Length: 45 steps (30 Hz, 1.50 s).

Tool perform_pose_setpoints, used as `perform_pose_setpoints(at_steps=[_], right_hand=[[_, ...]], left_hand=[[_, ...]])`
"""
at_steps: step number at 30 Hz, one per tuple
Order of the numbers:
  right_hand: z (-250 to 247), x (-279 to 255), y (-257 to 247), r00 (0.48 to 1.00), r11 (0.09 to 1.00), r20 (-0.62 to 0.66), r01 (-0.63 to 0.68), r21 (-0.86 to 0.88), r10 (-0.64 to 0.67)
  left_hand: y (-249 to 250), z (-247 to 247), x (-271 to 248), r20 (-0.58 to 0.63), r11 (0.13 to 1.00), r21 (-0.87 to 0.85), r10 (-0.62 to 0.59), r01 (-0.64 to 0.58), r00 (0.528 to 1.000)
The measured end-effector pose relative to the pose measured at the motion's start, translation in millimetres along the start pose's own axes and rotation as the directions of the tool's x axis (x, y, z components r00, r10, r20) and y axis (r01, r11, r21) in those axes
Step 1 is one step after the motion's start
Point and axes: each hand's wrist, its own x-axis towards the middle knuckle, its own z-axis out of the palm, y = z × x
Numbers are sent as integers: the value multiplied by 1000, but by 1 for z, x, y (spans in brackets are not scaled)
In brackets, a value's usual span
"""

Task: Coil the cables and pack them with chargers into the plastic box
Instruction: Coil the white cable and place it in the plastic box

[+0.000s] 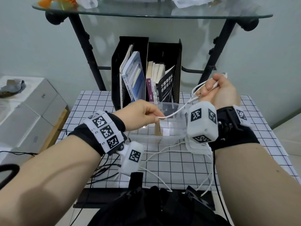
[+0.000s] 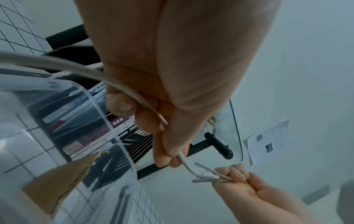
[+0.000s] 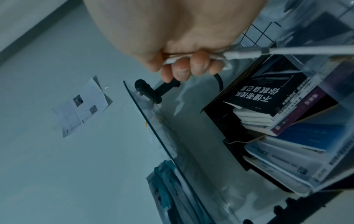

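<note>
A white cable [image 1: 176,111] stretches between both hands above the clear plastic box [image 1: 177,136]. My left hand [image 1: 143,115] pinches the cable between thumb and fingers [image 2: 164,157]. Raised at the right, my right hand [image 1: 216,90] grips folded loops of the same cable [image 3: 247,53] in a fist, with a plug end poking out at the top. The box holds a torn piece of brown cardboard [image 1: 158,130]. More white cable [image 1: 162,176] trails loose on the gridded table in front of the box.
Black file holders with books [image 1: 146,75] stand behind the box. A glass shelf [image 1: 146,12] on black legs spans overhead. White boxes [image 1: 27,111] sit at the left. Thin black wires [image 1: 104,170] run across the near table edge. The box's lid [image 1: 197,148] lies under my right wrist.
</note>
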Motion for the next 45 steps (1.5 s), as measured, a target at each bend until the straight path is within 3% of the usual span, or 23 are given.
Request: perform_pose_setpoints(at_steps=[5, 9, 13, 17, 22, 29, 31, 38, 45], right_hand=[[-3, 0, 13, 992, 980, 113, 72, -186, -52], [-4, -9, 21, 982, 927, 190, 89, -364, -20], [-3, -18, 30, 956, 770, 280, 115, -628, 85], [-2, -26, 38, 894, 676, 359, 92, -731, 267], [-2, -31, 39, 817, 652, 371, -8, -759, 442], [3, -42, 35, 756, 603, 360, -56, -796, 546], [4, -45, 34, 751, 626, 381, -56, -778, 539], [6, -48, 28, 715, 726, 406, -206, -656, 569], [4, -44, 17, 737, 817, 428, -291, -497, 523]], left_hand=[[8, -8, 0, -15, 999, -12, 51, -51, 999], [18, -11, 0, -7, 996, 4, 88, -88, 996], [27, -11, 2, -21, 994, -16, 111, -111, 994], [36, -13, 3, -99, 986, -69, 142, -149, 985], [37, -17, 3, -232, 974, -115, 163, -194, 959], [29, -22, 9, -414, 966, -173, 107, -194, 904], [27, -25, 10, -451, 960, -195, 93, -200, 888], [19, -26, 10, -373, 913, -386, -21, -134, 928], [6, -21, 6, -330, 835, -537, -79, -118, 941]])
